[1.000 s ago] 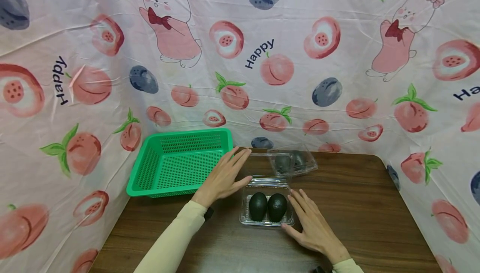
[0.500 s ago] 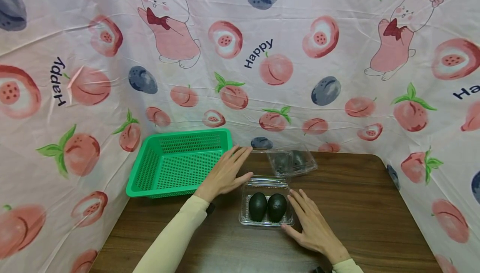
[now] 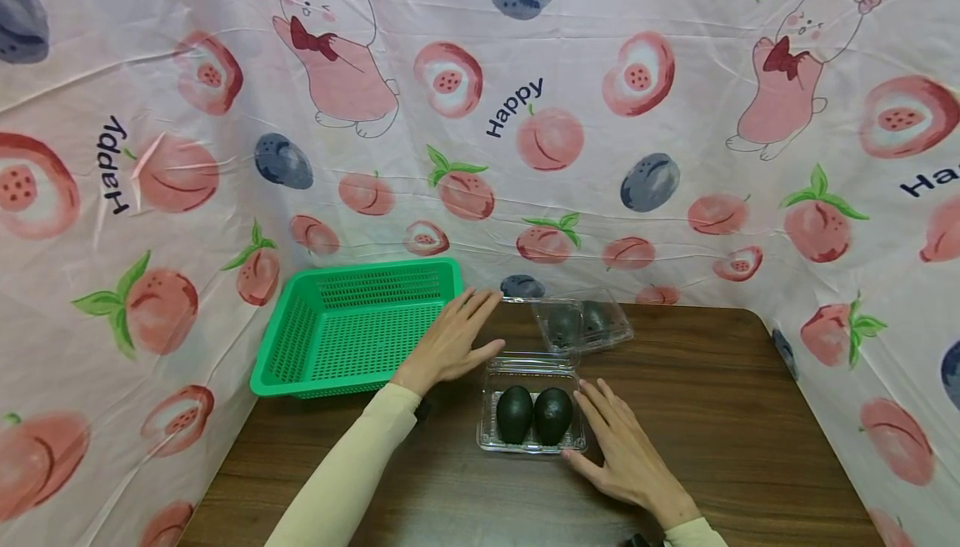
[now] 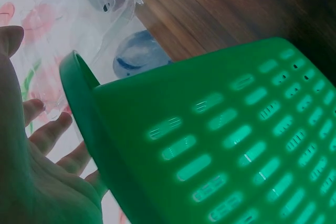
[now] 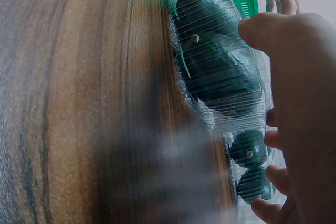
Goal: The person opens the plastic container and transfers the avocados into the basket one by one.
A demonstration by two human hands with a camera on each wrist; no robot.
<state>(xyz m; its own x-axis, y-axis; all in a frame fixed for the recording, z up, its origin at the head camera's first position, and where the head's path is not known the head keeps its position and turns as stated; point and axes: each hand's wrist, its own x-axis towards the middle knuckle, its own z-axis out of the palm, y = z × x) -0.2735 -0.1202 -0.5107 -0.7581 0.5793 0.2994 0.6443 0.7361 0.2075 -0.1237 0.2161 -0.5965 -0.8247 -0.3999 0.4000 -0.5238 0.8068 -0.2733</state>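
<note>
In the head view, a clear plastic clamshell box (image 3: 487, 434) stands on the table with its lid raised at the back. Two dark green avocados (image 3: 514, 415) lie side by side in its base. My left hand (image 3: 450, 343) has its fingers extended, fingertips right at the lid's upper left edge. My right hand (image 3: 626, 451) rests along the box's right side, fingers straight and the thumb by the front corner. The right wrist view shows the avocados (image 5: 223, 66) through the box wall, with the thumb (image 5: 257, 32) close to it.
A green perforated basket (image 3: 360, 384) sits at the left, under and beside the left forearm; its rim also fills the left wrist view. Behind the open box is another clear clamshell (image 3: 618, 326) holding dark avocados. Patterned cloth (image 3: 675, 113) hangs around the wooden table (image 3: 720, 414).
The raised lid's top edge has shifted slightly upward and back, with the left fingertips moving along with it. The right hand and the box base stay in place.
</note>
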